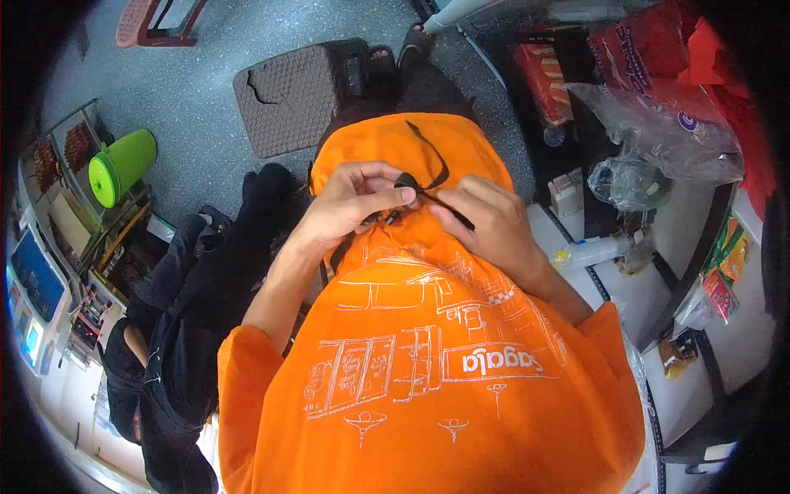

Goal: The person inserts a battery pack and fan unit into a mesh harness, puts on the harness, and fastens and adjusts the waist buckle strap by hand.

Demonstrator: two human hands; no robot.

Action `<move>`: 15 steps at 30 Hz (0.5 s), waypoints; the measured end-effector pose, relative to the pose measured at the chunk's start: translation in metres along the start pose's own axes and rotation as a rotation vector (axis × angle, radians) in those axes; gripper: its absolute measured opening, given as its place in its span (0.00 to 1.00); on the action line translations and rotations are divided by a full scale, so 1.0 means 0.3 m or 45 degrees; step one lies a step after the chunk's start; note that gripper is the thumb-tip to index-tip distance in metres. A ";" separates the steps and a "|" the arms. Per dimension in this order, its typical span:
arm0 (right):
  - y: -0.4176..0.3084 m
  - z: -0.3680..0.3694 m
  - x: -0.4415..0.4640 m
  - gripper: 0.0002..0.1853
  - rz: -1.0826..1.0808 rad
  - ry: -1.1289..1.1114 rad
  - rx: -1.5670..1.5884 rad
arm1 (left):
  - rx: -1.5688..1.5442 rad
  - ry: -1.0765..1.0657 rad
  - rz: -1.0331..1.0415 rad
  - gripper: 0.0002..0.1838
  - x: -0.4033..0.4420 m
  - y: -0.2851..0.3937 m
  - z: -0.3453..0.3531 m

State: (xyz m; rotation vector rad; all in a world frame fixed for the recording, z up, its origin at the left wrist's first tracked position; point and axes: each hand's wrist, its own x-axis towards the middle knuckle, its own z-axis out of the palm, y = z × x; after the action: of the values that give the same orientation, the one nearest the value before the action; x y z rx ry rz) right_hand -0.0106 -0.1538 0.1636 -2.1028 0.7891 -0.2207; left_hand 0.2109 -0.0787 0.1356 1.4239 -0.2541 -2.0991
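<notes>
My left hand [350, 204] pinches one end of a black strap [436, 198] between thumb and fingers, in front of my waist. Beside it, my right hand [490, 222] is closed on the other part of the same strap, which runs between both hands. A loose length of black strap [431, 152] curves over the orange cloth [346, 148] just beyond. Small dark pieces show under my left fingers, too hidden to name. Above my wrists lies the orange shirt [428, 321] I wear, printed with white line drawings.
On the floor ahead stands a brown woven-pattern stool [284, 103]. At left, a person in dark clothes [197, 305] is close by, near a green cylindrical container [123, 167] and a screen [37, 276]. To the right, plastic bags [658, 123] and a clear bottle [591, 252] lie on surfaces.
</notes>
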 end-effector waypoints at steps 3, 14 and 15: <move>0.000 0.014 -0.017 0.07 0.004 0.025 -0.004 | 0.053 0.002 0.002 0.15 0.006 -0.004 0.008; -0.004 0.033 0.009 0.07 0.015 -0.019 0.039 | 0.204 -0.002 0.051 0.15 0.021 -0.015 0.006; 0.002 0.039 0.005 0.06 0.036 -0.009 0.083 | 0.197 0.007 0.048 0.16 0.016 -0.012 0.009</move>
State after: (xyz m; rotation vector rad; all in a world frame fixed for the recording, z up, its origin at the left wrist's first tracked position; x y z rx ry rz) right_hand -0.0048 -0.1471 0.1555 -2.0290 0.7968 -0.2202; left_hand 0.2060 -0.0788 0.1313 1.5009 -0.4464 -2.0827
